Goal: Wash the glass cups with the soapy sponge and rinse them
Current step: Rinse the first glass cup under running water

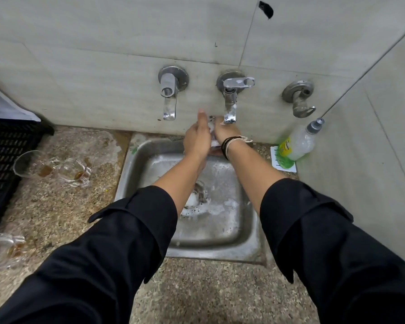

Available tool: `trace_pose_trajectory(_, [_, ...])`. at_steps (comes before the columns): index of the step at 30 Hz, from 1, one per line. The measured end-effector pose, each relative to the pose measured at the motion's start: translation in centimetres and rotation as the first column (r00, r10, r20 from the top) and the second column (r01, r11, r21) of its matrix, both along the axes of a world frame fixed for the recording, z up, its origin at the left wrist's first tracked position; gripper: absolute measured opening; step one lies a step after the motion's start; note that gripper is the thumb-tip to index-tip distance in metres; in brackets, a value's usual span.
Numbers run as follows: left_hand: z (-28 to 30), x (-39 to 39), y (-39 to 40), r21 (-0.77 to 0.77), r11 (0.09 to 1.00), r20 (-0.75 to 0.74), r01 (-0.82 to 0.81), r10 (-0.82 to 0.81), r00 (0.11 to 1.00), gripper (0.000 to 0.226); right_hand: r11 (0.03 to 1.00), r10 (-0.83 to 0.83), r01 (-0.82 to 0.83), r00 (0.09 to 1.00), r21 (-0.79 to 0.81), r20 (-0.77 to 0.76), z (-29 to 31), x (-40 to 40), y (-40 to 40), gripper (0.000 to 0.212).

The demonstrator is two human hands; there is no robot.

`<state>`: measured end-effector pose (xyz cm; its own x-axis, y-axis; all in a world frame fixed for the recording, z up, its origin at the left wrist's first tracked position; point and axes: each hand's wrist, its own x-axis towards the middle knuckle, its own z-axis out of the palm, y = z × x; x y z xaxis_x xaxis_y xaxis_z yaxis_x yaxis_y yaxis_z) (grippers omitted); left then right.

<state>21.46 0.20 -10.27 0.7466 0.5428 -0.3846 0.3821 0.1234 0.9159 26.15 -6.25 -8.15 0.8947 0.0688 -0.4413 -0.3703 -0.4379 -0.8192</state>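
Both hands meet over the back of the steel sink (128, 181), right under the middle tap (230, 106). Between them is a foamy glass cup (212, 130), mostly hidden. My left hand (197, 137) lies against its left side with fingers straight, pointing up. My right hand (228, 132), with bands on the wrist, grips the cup from the right, its fingers hidden. A brownish thing (216, 152) shows just below the hands; I cannot tell if it is the sponge. Three dirty glass cups with brown dregs lie on the left counter (32, 163) (74, 171) (2, 250).
Foam and water pool round the sink drain (197, 199). Another tap (171, 94) is on the wall to the left, and a worn valve (299, 99) to the right. A dish-soap bottle (298, 142) leans in the right corner. A black crate (5, 160) occupies the left counter.
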Motion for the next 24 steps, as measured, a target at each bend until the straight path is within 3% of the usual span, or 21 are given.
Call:
trace_pose_trajectory(3, [-0.6, 0.3, 0.4, -0.085, 0.993, -0.012, -0.077, 0.076, 0.997, 0.068, 0.951, 0.194, -0.157, 0.973, -0.266, 0.121, 0.8, -1.3, 1.0, 0.047])
trace_pose_trajectory(5, [-1.5, 0.8, 1.0, -0.311, 0.946, 0.009, -0.090, 0.098, 0.995, 0.063, 0.909, 0.316, -0.247, 0.933, -0.337, 0.170, 1.3, -2.3, 1.4, 0.053])
trace_pose_trajectory(7, [-1.7, 0.7, 1.3, -0.369, 0.927, 0.035, -0.066, 0.085, 0.996, 0.056, 0.907, 0.339, -0.279, 0.928, -0.316, 0.153, 1.3, -2.6, 0.9, 0.049])
trace_pose_trajectory(10, [-2.0, 0.2, 0.6, -0.174, 0.984, 0.057, 0.045, -0.036, 0.998, 0.054, 0.988, 0.116, -0.111, 0.992, -0.108, 0.046, 0.7, -0.9, -0.4, 0.030])
trace_pose_trajectory(12, [-2.2, -0.2, 0.1, -0.104, 0.995, 0.068, 0.002, 0.005, 0.998, 0.050, 0.997, 0.075, -0.075, 0.996, 0.009, -0.041, 0.2, -0.3, -1.0, 0.027])
trace_pose_trajectory(15, [-2.1, -0.2, 0.9, -0.299, 0.951, 0.097, -0.075, 0.108, 0.989, 0.040, 0.959, 0.174, -0.134, 0.974, 0.250, -0.148, 1.3, -2.2, -1.0, 0.025])
trace_pose_trajectory(19, [-1.9, -0.7, 0.1, -0.503, 0.854, 0.146, -0.130, 0.232, 0.962, 0.063, 0.854, -0.005, 0.087, 0.987, 0.513, -0.160, -0.5, -2.7, -1.0, 0.033])
trace_pose_trajectory(22, [-1.4, -0.9, -1.9, -0.575, 0.806, 0.111, -0.140, 0.247, 0.963, 0.060, 0.757, -0.170, 0.291, 0.952, 0.584, -0.255, -1.9, -4.0, -0.6, 0.065])
trace_pose_trajectory(24, [-1.6, -1.0, -1.8, -0.563, 0.821, 0.112, -0.092, 0.187, 0.976, 0.058, 0.768, -0.190, 0.291, 0.954, 0.571, -0.231, -2.4, -4.7, -1.2, 0.083])
